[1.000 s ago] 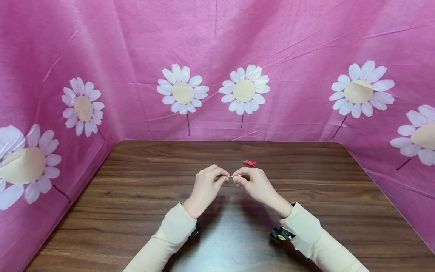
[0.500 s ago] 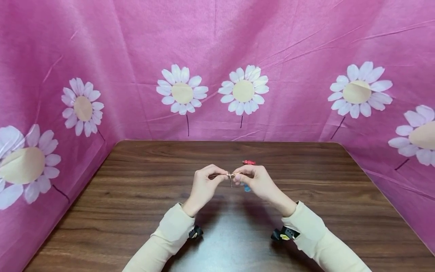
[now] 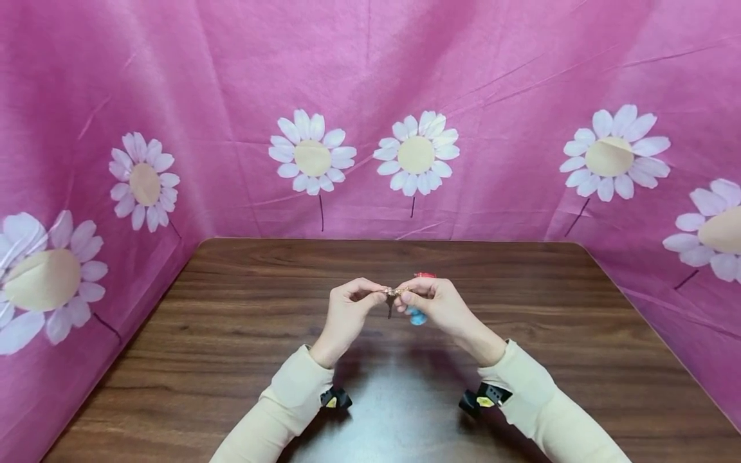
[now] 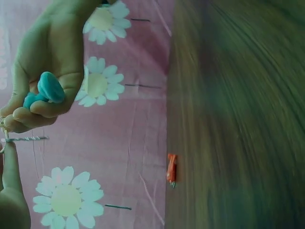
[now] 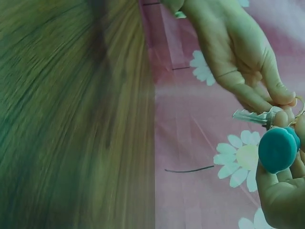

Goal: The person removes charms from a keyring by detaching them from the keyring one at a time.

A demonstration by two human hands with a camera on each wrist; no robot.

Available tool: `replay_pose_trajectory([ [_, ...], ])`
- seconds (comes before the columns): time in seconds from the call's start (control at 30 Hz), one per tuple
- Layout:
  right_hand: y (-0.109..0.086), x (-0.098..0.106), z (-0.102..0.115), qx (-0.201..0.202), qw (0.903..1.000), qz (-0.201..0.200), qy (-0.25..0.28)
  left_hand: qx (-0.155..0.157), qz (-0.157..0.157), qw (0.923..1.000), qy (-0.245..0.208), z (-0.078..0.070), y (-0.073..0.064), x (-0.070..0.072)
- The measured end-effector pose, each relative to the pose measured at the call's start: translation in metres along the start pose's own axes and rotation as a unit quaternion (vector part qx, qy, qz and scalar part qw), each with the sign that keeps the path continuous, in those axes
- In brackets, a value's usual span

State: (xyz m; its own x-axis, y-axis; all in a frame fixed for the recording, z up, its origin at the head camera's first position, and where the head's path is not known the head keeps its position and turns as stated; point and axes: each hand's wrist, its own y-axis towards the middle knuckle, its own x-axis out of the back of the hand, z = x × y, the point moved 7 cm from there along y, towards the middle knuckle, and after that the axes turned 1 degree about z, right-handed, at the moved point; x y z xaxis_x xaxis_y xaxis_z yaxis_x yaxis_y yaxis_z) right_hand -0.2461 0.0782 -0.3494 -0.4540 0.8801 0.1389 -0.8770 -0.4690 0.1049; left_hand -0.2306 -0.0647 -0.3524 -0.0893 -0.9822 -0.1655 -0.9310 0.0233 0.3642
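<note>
In the head view, my left hand (image 3: 350, 315) and right hand (image 3: 448, 312) meet fingertip to fingertip over the table. Between them a silver key (image 5: 251, 117) hangs from a gold-coloured key ring (image 5: 300, 102). Thumb and forefinger of the left hand pinch the ring beside the key's head. My right hand pinches the blue keychain by its gold-coloured end, partly hidden by the fingers. Its rounded blue charm (image 5: 277, 150) dangles below the right fingers, against the palm side in the left wrist view.
A small red item (image 3: 425, 275) with a metal tip lies on the brown wood-grain table (image 3: 260, 360), just beyond the right hand. A pink curtain (image 3: 231, 83) with white flowers stands round the table's back and sides.
Both hands have risen slightly, staying together. The blue charm has come into sight under the right hand, and the key now hangs down between the fingers. The right hand now partly covers the red item.
</note>
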Motion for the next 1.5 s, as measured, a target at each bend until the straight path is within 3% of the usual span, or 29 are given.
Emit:
replay_pose_trajectory([
  [0.17,-0.001,-0.002,-0.003,-0.028,0.999,0.017,0.029,0.055,-0.003,0.998,-0.031,0.011,-0.001,0.001],
  [0.3,-0.001,-0.002,-0.007,-0.038,0.9983,0.018,0.04,0.071,0.006,0.997,-0.029,0.017,-0.001,0.001],
  [0.5,0.0,0.002,-0.012,-0.033,0.9993,0.005,0.017,0.061,0.014,0.9981,-0.001,0.019,0.001,0.002],
  [0.7,-0.001,0.004,-0.01,-0.025,0.9982,-0.017,-0.052,0.053,0.032,0.9961,0.062,0.021,0.005,0.002],
  [0.8,-0.001,0.004,-0.009,-0.019,0.9966,-0.026,-0.075,0.032,0.04,0.9918,0.117,0.018,0.006,0.001],
  [0.93,-0.002,0.006,-0.009,-0.016,0.9944,-0.036,-0.098,-0.037,0.059,0.9739,0.216,0.008,0.004,-0.006],
  [1.07,-0.003,0.007,-0.01,-0.012,0.9922,-0.041,-0.117,-0.12,0.067,0.9412,0.309,-0.004,0.001,-0.012],
  [1.17,-0.004,0.007,-0.01,-0.009,0.9914,-0.039,-0.125,-0.16,0.054,0.9238,0.344,-0.01,0.0,-0.013],
  [1.27,-0.005,0.007,-0.009,-0.012,0.9904,-0.033,-0.134,-0.167,0.047,0.9264,0.334,-0.012,0.0,-0.01],
  [1.5,-0.004,0.01,-0.008,0.003,0.9851,-0.02,-0.171,-0.152,0.042,0.9474,0.279,-0.034,-0.006,-0.015],
])
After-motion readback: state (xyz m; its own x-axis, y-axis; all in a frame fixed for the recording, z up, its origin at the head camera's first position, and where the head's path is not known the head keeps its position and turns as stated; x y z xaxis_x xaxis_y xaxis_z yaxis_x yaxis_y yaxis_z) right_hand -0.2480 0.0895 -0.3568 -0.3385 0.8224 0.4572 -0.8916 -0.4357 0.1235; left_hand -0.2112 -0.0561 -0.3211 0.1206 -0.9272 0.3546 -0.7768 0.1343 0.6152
